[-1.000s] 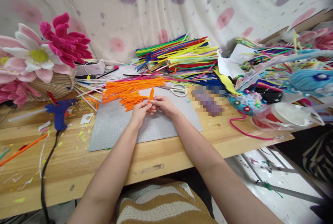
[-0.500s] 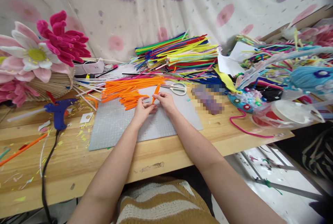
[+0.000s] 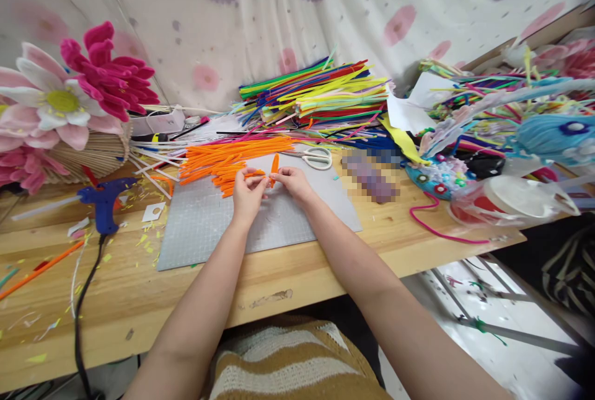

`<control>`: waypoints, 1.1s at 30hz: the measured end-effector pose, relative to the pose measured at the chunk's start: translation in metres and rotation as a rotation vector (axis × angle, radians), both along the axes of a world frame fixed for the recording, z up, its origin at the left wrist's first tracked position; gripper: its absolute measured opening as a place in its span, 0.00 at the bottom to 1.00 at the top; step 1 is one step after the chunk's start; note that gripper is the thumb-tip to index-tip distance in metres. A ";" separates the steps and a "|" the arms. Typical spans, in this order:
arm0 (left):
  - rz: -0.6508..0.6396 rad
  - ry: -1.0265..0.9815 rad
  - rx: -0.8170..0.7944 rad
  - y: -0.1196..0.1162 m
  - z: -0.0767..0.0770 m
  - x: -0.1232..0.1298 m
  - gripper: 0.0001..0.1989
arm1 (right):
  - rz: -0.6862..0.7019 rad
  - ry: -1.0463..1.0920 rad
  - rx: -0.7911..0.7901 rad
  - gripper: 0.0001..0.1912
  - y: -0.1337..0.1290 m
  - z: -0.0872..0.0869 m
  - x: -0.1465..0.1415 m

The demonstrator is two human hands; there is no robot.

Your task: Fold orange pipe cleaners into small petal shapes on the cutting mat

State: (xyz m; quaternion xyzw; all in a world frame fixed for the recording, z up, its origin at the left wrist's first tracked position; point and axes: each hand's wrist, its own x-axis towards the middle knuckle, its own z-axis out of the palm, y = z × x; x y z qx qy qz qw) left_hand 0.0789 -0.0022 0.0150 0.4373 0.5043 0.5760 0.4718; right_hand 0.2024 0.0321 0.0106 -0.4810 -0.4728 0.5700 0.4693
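Note:
Over the grey cutting mat [image 3: 204,232], my two hands meet at the fingertips. My right hand [image 3: 292,183] pinches an upright orange pipe-cleaner piece [image 3: 275,164] near its lower end. My left hand [image 3: 248,192] is closed on another orange piece [image 3: 255,172], which points sideways beside the first. Where the two pieces meet is partly covered by my fingers. Just behind my hands lies a pile of orange pipe cleaners [image 3: 209,159], some long and some short. White-handled scissors [image 3: 317,159] rest at the mat's back edge.
A blue glue gun [image 3: 106,201] with a black cord stands at left, near fluffy flowers [image 3: 60,100]. Colourful pipe cleaners [image 3: 316,93] are heaped at the back. A lidded plastic tub [image 3: 502,201] and a pink strand [image 3: 432,229] lie to the right.
My hands have come closer together, and the left fingers now meet the right at the base of the upright orange piece. The view has shifted slightly.

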 end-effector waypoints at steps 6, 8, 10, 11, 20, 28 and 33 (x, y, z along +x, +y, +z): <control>0.019 -0.086 -0.078 0.003 0.001 0.004 0.18 | 0.050 0.194 -0.132 0.18 -0.002 0.006 0.002; -0.039 -0.075 -0.118 0.001 0.000 0.008 0.14 | 0.046 0.213 -0.138 0.17 -0.002 0.006 0.002; -0.107 -0.067 -0.138 0.000 0.000 0.011 0.13 | 0.037 0.227 -0.149 0.17 -0.002 0.006 0.001; -0.130 -0.069 -0.141 -0.001 -0.001 0.013 0.13 | 0.032 0.239 -0.161 0.17 -0.002 0.006 0.000; -0.166 -0.308 -0.324 -0.003 0.007 0.013 0.09 | 0.043 0.278 -0.203 0.16 -0.006 0.008 -0.003; -0.132 -0.311 -0.316 -0.004 0.012 0.013 0.08 | 0.095 0.257 -0.181 0.17 -0.003 0.006 0.000; -0.095 -0.349 -0.318 -0.005 0.012 0.018 0.08 | 0.125 0.254 -0.166 0.18 -0.001 0.001 0.000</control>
